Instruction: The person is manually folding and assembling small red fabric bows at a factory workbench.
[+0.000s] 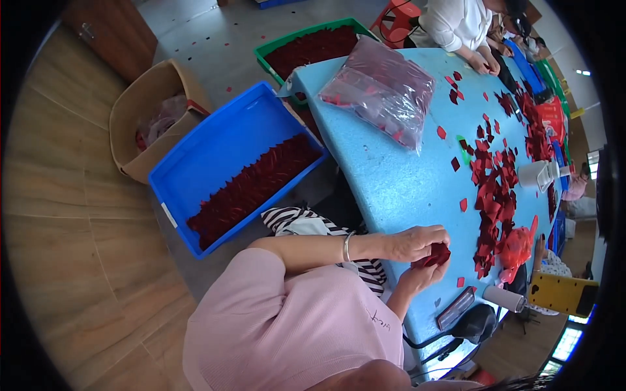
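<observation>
Over the near edge of the light blue table (385, 176), my two hands meet around a dark red folded piece (433, 255) that looks like fabric petals. My left hand (417, 242), with a silver bangle at its wrist, is closed on its upper side. From below, my right hand (420, 277) grips the same piece, its fingers curled round it. The fingers hide part of the piece, so its exact shape is unclear. Beyond my hands lies a long heap of loose dark red pieces (492, 205). At my left, a blue tray (215, 153) holds packed rows of similar dark red pieces.
A clear plastic bag (381, 88) of red pieces lies on the table. Behind the blue tray stand a cardboard box (147, 111) and a filled green tray (261, 52). A red plastic bag (518, 247) and white roll (503, 298) lie rightward. Another person (456, 26) works at the far side.
</observation>
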A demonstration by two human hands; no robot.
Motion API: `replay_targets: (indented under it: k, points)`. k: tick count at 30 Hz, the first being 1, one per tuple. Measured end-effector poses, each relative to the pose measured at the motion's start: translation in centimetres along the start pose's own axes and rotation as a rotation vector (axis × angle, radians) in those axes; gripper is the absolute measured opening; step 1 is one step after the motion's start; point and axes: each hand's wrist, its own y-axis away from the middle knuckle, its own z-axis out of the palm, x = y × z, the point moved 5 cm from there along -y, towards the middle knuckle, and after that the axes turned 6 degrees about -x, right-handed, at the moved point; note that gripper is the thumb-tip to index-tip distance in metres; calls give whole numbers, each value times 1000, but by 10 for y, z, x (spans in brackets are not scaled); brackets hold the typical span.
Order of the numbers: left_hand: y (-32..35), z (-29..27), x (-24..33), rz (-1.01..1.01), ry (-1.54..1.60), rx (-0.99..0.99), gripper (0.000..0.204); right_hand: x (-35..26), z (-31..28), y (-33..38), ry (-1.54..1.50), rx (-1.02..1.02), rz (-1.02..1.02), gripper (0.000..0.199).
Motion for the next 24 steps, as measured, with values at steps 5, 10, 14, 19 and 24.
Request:
replay_targets:
  k: [5,10,14,19,24]
  points:
    - [-11,-5,1,-70,-5,130,45,3,-9,-20,133,-19,32,30]
    - [35,-17,24,-33,-83,131,27,9,9,25,432,23,-167,26]
    - [78,-41,30,-25,-68,265,23,13,44,59,458,7,-174,27]
    - [124,-78,34,-265,220,350,19,17,91,96,351,19,-38,31]
    - [175,-114,47,-306,513,351,26,39,114,132,417,-115,-31,29]
